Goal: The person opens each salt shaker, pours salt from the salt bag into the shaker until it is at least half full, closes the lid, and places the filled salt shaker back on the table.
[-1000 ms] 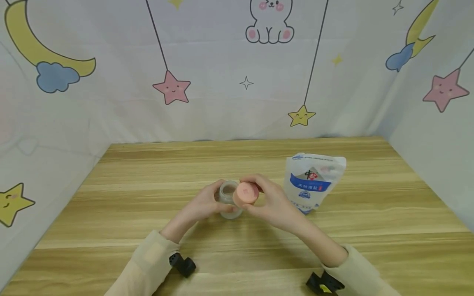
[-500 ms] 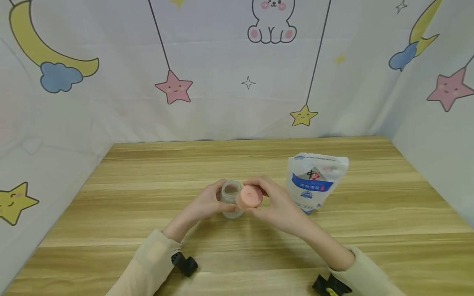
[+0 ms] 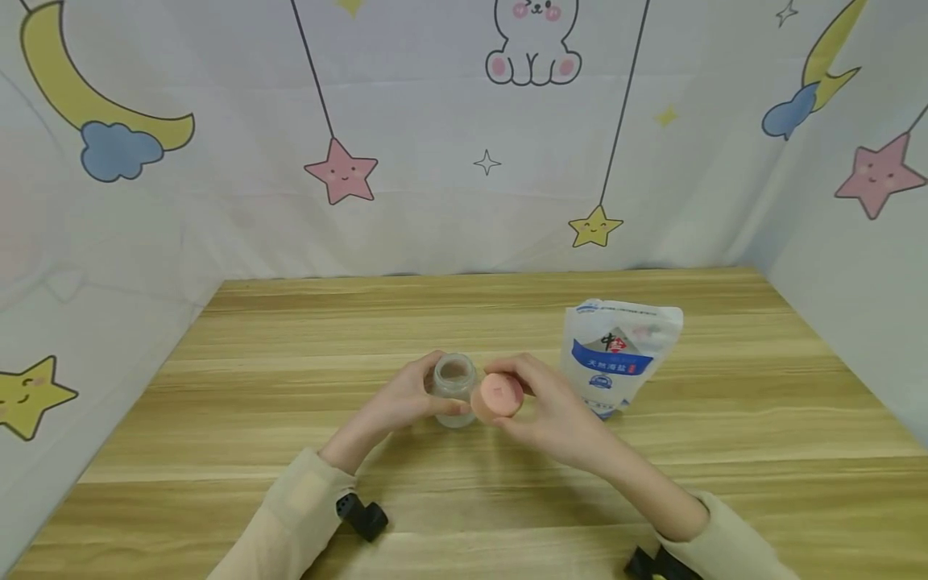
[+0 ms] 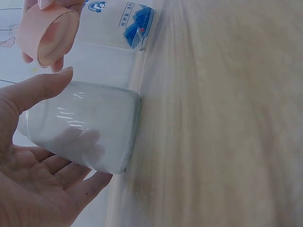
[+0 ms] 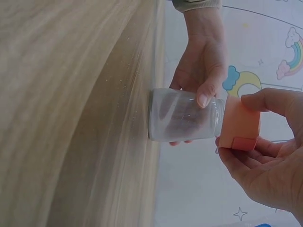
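Clearly, on my remote feed, the person's left hand (image 3: 397, 400) wraps its grip round a clear jar (image 3: 453, 390), thumb on the near side. The jar stands upright on the wood-grain desk (image 3: 304, 338), its mouth uncovered. I see the right hand (image 3: 553, 415) pinching a peach-coloured lid (image 3: 500, 395) between thumb and fingers — off the jar, raised just right of its mouth. Farther right and a little far, I have a white-and-blue sea salt pouch (image 3: 615, 354) standing — a printed curtain (image 3: 435, 229) hangs behind the far edge.
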The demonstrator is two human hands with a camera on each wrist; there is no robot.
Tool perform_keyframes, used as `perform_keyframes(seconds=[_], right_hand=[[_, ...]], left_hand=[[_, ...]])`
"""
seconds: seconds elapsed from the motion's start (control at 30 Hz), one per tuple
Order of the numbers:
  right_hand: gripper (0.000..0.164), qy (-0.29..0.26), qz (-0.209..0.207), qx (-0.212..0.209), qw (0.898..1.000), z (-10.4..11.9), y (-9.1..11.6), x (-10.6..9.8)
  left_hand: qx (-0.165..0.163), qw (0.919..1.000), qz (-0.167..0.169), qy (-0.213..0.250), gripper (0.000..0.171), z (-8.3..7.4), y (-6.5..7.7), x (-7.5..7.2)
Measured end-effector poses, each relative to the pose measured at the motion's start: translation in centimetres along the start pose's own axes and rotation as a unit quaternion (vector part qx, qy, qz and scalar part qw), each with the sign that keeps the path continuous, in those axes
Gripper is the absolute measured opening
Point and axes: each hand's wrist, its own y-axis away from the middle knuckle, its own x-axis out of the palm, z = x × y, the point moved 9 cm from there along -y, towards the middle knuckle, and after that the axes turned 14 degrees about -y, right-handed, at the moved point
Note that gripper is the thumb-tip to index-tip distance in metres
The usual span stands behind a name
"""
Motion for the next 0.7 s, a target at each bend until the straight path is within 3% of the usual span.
perform_keyframes(seconds=[0.7], right_hand=[[0.057,0.044,0.028,-0.006,0.999,-0.2,1.2,0.4]], left_hand=[[0.006,0.9999,-0.005,-0.014,0.055,0.1,0.0,0.0]])
